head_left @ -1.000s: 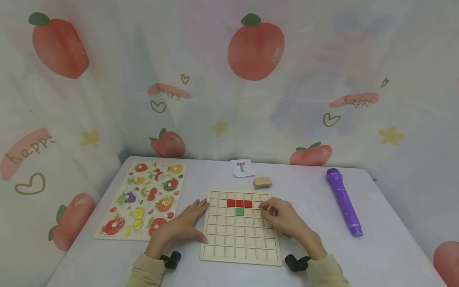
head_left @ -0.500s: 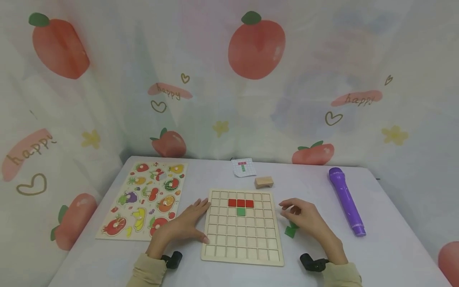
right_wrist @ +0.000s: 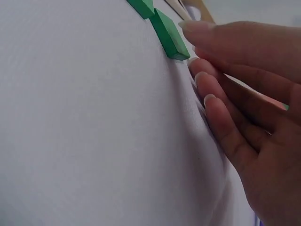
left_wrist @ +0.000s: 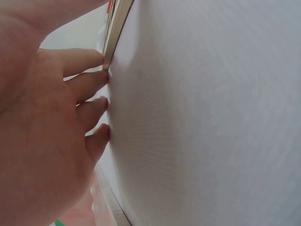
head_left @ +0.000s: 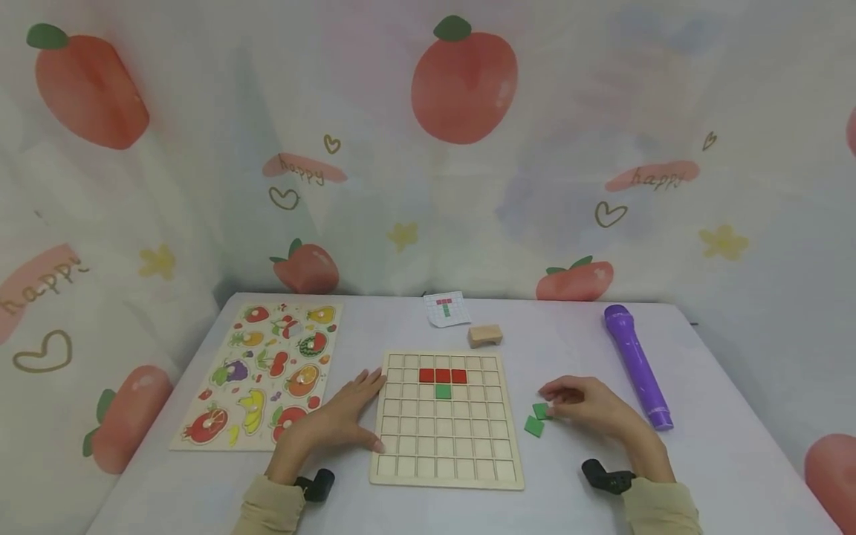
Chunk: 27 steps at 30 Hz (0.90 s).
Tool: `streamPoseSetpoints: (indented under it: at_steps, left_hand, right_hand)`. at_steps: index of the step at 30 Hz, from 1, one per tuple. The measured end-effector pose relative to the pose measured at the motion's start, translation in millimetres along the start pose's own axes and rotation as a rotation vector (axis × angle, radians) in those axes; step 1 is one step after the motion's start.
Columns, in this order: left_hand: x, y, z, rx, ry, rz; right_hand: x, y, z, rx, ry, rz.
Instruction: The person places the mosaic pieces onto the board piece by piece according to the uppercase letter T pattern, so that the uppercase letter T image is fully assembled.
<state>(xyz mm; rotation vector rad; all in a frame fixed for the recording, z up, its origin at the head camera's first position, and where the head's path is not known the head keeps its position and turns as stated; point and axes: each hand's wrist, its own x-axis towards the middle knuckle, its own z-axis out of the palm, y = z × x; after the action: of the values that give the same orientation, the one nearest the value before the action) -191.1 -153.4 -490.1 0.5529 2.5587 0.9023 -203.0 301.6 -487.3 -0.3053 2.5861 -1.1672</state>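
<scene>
A wooden grid board (head_left: 446, 477) lies flat on the table, with three red tiles (head_left: 443, 376) in a row and one green tile (head_left: 443, 391) below the middle one. My left hand (head_left: 337, 416) rests at the board's left edge, fingers extended, fingertips touching its side in the left wrist view. To the right of the board lie two loose green tiles, a nearer one (head_left: 533, 426) and a farther one (head_left: 541, 411). Beside the farther one is my right hand (head_left: 595, 405), thumb and fingers apart; its thumb tip is close to that tile (right_wrist: 170, 35) in the right wrist view.
A fruit puzzle board (head_left: 257, 379) lies at the left. Behind the grid board are a small wooden arch block (head_left: 484, 336) and a paper card (head_left: 447, 309) with a red and green T pattern. A purple toy microphone (head_left: 637, 365) lies at the right.
My right hand has moved right, off the grid board to the loose green tiles, which were mostly hidden before. My left hand has stayed at the board's edge.
</scene>
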Motion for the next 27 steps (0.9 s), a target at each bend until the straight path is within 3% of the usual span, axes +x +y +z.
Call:
streamPoseSetpoints:
  at_steps: [6, 13, 22, 27]
  left_hand:
    - [-1.4, -0.5, -1.3, -0.002, -0.004, 0.012]
    - [-0.9, -2.5, -0.9, 0.008, 0.005, -0.006]
    - [-1.2, -1.7, 0.7, -0.004, 0.004, 0.000]
    - [-1.6, -0.7, -0.2, -0.003, 0.001, 0.010]
  right_hand:
    - [-1.1, 7.6, -1.9, 0.038, -0.047, -0.082]
    - [-1.2, 1.9, 1.6, -0.015, -0.037, -0.168]
    - [0.6, -1.5, 5.1, -0.061, 0.017, -0.122]
    - [0.0, -2.4, 7.0, -0.047, 0.024, -0.139]
